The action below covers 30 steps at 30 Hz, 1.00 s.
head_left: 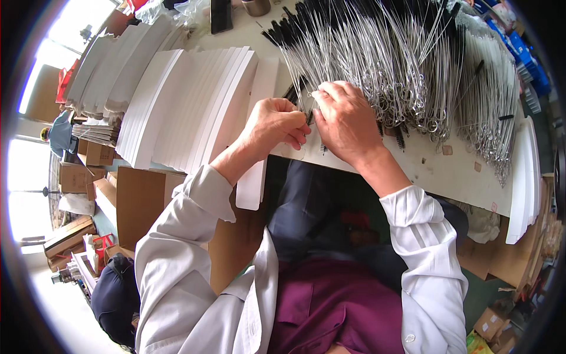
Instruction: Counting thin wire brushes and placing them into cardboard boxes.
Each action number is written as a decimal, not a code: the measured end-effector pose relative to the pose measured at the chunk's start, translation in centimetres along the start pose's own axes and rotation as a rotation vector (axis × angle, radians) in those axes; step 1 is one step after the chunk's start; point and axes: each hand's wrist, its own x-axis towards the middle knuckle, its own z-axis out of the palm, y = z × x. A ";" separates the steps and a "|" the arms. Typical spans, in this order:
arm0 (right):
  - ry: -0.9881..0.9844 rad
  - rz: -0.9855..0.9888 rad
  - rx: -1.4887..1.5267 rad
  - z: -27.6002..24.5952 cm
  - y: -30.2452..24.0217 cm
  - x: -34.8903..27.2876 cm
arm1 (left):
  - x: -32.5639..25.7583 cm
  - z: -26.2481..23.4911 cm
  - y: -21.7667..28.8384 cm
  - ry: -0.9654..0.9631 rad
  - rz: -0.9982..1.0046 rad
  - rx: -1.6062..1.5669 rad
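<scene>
My left hand (pixel 276 125) is closed in a pinch at the near edge of the table, its fingertips on a thin wire brush (pixel 310 117) with dark bristles. Close beside it, my right hand (pixel 346 123) has its fingers curled over the same brush, and a small wire loop shows by its forefinger. Most of that brush is covered by my fingers. Just beyond and to the right lies a big heap of wire brushes (pixel 371 56), black bristle ends pointing away and looped ends toward me. A few bristle tips poke out under my right hand.
White strips (pixel 203 109) stand in rows on the left, with one lone strip (pixel 250 183) jutting over the table edge. More wires (pixel 486 94) and white strips (pixel 525 177) lie at the right. A phone (pixel 221 16) and a tape roll (pixel 256 7) rest at the back.
</scene>
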 end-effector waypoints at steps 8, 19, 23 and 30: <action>-0.038 0.010 -0.090 2.6 0.5 1.0 | -0.3 -0.1 0.4 0.059 0.124 0.091; -0.009 0.009 -0.175 4.1 1.0 0.8 | -1.6 -1.2 3.2 0.264 0.425 0.139; -0.005 0.018 -0.185 4.1 1.0 0.8 | -2.6 -2.3 6.2 0.283 0.497 0.182; 0.081 -0.067 -0.229 4.4 1.0 0.7 | -2.7 -3.0 8.8 0.224 0.624 0.058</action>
